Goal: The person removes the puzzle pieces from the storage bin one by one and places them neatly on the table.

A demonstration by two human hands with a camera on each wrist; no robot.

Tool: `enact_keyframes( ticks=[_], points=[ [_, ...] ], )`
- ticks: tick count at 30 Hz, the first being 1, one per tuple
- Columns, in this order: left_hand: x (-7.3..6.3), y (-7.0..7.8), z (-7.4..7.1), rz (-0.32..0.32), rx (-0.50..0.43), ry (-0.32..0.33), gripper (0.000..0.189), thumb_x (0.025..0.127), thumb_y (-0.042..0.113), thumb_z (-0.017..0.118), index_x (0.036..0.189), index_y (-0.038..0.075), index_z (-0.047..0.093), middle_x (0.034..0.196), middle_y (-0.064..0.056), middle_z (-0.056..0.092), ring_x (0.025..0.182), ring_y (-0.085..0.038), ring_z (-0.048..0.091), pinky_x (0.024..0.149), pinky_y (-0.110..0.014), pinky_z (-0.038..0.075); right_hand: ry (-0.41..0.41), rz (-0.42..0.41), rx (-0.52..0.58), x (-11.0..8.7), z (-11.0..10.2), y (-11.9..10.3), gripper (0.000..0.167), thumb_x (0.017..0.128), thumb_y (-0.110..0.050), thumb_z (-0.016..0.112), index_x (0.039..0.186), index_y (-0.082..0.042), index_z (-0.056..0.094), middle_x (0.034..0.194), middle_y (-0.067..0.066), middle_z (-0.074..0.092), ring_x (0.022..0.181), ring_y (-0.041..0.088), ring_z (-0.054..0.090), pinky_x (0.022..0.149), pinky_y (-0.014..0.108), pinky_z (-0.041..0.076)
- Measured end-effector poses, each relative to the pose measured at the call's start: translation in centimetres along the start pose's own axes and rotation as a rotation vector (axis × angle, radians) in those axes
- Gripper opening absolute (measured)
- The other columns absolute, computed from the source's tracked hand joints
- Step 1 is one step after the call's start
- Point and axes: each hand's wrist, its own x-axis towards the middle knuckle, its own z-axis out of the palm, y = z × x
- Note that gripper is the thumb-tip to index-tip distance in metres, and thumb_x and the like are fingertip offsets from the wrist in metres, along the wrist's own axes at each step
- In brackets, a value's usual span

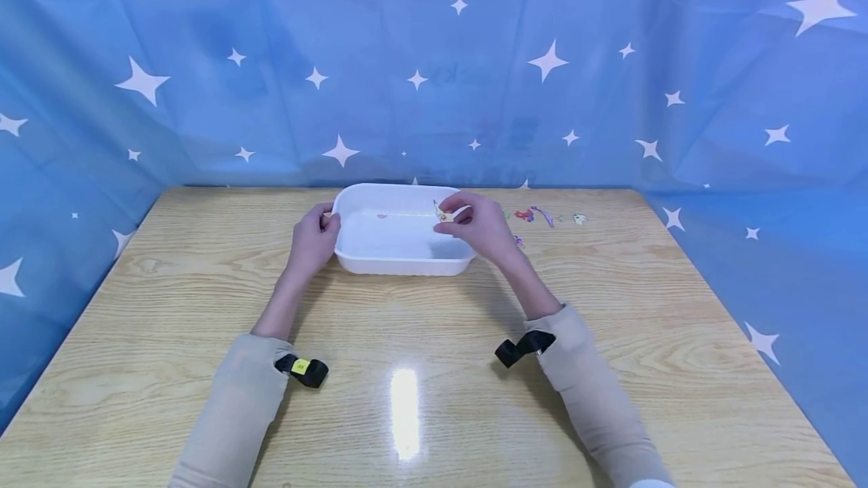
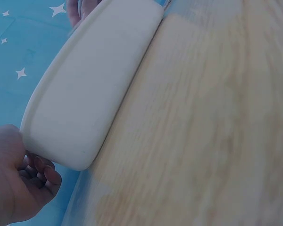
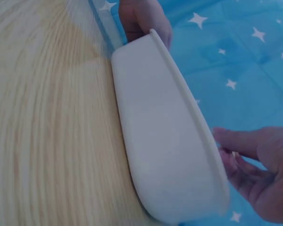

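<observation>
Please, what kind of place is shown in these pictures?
Probably a staged recording booth, not a home: a blue star-printed cloth backdrop encloses a light wooden table, where two hands work at a white rectangular plastic tray.

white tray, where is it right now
In the head view the white tray sits at the table's far middle, between both hands: the left hand holds its left rim, the right hand pinches a small piece over its right end.

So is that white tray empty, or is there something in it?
Nearly empty: the white tray shows only one small pink piece on its bare floor. The right hand pinches a small yellowish piece above it.
</observation>
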Motion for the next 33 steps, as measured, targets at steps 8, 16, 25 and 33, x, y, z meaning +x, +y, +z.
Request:
enact_keyframes(
  ticks=[8, 16, 25, 33],
  points=[
    [0.1, 0.0, 0.0, -0.008, -0.001, 0.001, 0.042, 0.106, 0.018, 0.046, 0.14, -0.006, 0.052, 0.084, -0.01, 0.05, 0.068, -0.019, 0.047, 0.055, -0.024, 0.04, 0.089, 0.018, -0.014, -0.8, -3.1, 1.3, 0.032, 0.086, -0.024, 0.083, 0.108, -0.005, 0.071, 0.102, 0.011, 0.068, 0.092, 0.024, 0.065, 0.078, 0.035, 0.054],
    [0.0, 0.0, 0.0, -0.009, -0.005, -0.001, 0.042, 0.107, 0.019, 0.045, 0.141, -0.006, 0.051, 0.086, -0.011, 0.051, 0.068, -0.02, 0.047, 0.056, -0.025, 0.04, 0.159, 0.051, -0.148, -1.3, -5.9, 3.6, 0.035, 0.087, -0.022, 0.082, 0.108, 0.001, 0.068, 0.101, 0.015, 0.067, 0.091, 0.027, 0.064, 0.08, 0.038, 0.053],
    [0.0, 0.0, 0.0, 0.006, 0.004, 0.004, 0.042, 0.107, 0.018, 0.045, 0.14, -0.006, 0.052, 0.085, -0.011, 0.051, 0.068, -0.019, 0.047, 0.056, -0.024, 0.04, 0.142, 0.118, -0.214, -2.3, -8.3, 6.1, 0.032, 0.089, -0.013, 0.078, 0.112, 0.006, 0.067, 0.105, 0.022, 0.068, 0.096, 0.034, 0.066, 0.084, 0.043, 0.055],
    [-0.1, 0.0, 0.0, 0.006, 0.003, 0.005, 0.042, 0.107, 0.018, 0.044, 0.14, -0.006, 0.052, 0.082, -0.009, 0.048, 0.066, -0.019, 0.045, 0.055, -0.025, 0.039, 0.069, 0.199, -0.246, -3.3, -10.0, 8.6, 0.031, 0.093, -0.012, 0.073, 0.116, 0.007, 0.066, 0.109, 0.025, 0.067, 0.1, 0.037, 0.066, 0.085, 0.043, 0.055]
  ],
)
